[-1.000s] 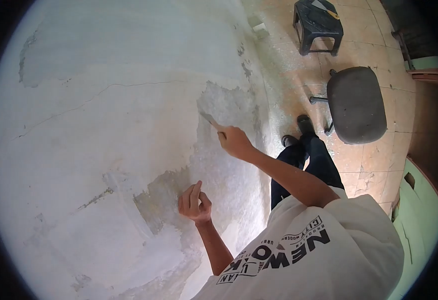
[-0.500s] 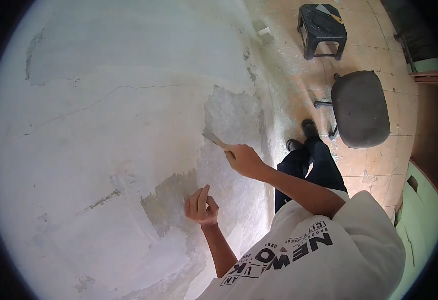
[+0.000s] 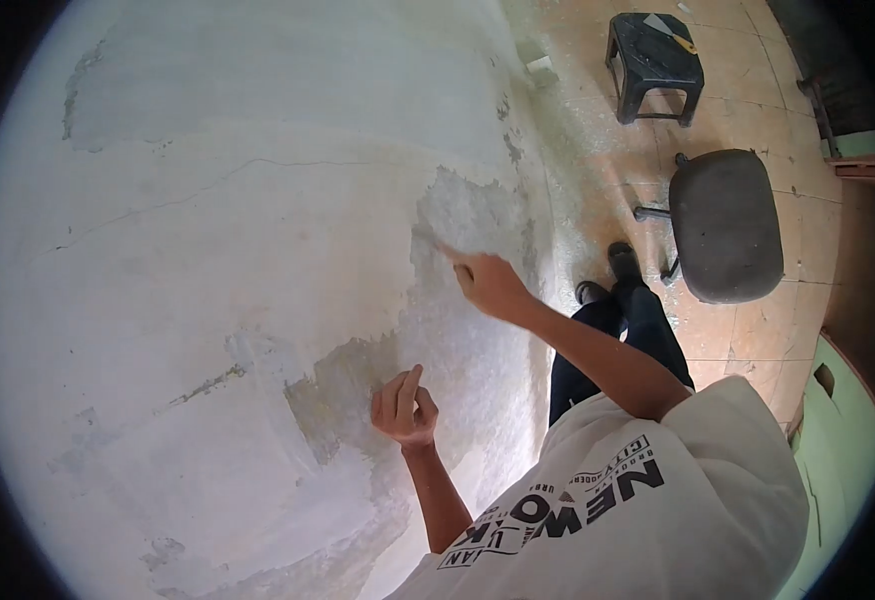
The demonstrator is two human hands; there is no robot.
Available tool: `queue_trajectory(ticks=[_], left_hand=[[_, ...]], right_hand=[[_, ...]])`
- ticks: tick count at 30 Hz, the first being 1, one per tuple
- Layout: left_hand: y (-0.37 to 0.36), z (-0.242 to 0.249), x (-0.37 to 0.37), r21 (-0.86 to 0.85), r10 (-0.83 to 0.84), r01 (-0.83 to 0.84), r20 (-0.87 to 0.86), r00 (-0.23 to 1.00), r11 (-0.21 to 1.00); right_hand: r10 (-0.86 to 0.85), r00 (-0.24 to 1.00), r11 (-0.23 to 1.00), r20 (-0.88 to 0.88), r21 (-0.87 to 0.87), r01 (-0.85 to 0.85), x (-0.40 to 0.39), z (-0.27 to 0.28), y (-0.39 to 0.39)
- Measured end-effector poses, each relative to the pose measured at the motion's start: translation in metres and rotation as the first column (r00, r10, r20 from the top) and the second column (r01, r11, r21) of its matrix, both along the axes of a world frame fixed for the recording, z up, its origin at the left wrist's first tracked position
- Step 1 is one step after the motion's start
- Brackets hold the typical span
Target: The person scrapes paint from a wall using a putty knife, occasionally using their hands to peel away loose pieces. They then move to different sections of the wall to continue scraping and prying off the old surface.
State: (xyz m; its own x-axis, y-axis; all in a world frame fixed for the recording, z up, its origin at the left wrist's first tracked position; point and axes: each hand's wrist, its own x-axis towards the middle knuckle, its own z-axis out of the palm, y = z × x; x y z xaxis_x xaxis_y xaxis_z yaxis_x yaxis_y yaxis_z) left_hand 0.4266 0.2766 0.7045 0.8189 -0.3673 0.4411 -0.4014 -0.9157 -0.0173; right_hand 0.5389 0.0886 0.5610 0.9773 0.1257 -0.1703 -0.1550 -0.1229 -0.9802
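My right hand (image 3: 493, 285) grips the handle of a scraper (image 3: 436, 243), its blurred blade at the left edge of the upper grey patch (image 3: 468, 215) on the pale wall (image 3: 228, 250). Lower and to the left, my left hand (image 3: 405, 408) holds nothing. Its fingers are loosely bent and somewhat apart, beside a lower bare patch (image 3: 333, 390); whether it touches the wall is unclear.
A black stool (image 3: 653, 65) at the upper right bears another scraper (image 3: 673, 35) with a yellow handle. Below it, a dark chair seat (image 3: 726, 225) stands on the tiled floor (image 3: 758, 330) near my feet. A green panel (image 3: 843, 440) is at the lower right.
My right hand and its scraper have moved upward along the edge of the grey patch. My left hand has stayed nearly in place. The view has shifted slightly.
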Motion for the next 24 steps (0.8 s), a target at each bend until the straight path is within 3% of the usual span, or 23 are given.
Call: queue_trajectory(ticks=[3,8,10,14,16,24], left_hand=[[-0.001,-0.004,0.003,-0.024,-0.01,0.01,0.012,1.0,1.0],[-0.005,-0.001,0.002,0.007,0.004,-0.004,0.016,1.0,1.0],[0.0,-0.001,0.0,0.0,-0.013,0.013,0.016,1.0,1.0],[-0.002,-0.006,0.005,0.014,0.002,-0.003,0.052,0.999,1.0],[-0.001,-0.009,0.012,0.015,-0.003,0.002,0.061,0.998,1.0],[0.001,-0.005,0.001,0.007,0.0,0.0,0.014,1.0,1.0]], right_hand=[[-0.021,0.996,0.999,0.081,0.047,0.018,-0.027,-0.003,0.017],[-0.16,0.984,0.987,0.073,-0.021,0.162,0.03,-0.02,0.015],[-0.001,1.0,1.0,-0.018,-0.026,0.001,0.021,-0.008,-0.001],[0.025,0.999,1.0,0.033,-0.015,-0.025,0.004,0.007,-0.009],[0.082,0.995,0.996,-0.051,0.041,-0.08,0.015,0.009,-0.026],[0.024,1.0,1.0,0.001,0.011,-0.024,0.011,0.006,-0.009]])
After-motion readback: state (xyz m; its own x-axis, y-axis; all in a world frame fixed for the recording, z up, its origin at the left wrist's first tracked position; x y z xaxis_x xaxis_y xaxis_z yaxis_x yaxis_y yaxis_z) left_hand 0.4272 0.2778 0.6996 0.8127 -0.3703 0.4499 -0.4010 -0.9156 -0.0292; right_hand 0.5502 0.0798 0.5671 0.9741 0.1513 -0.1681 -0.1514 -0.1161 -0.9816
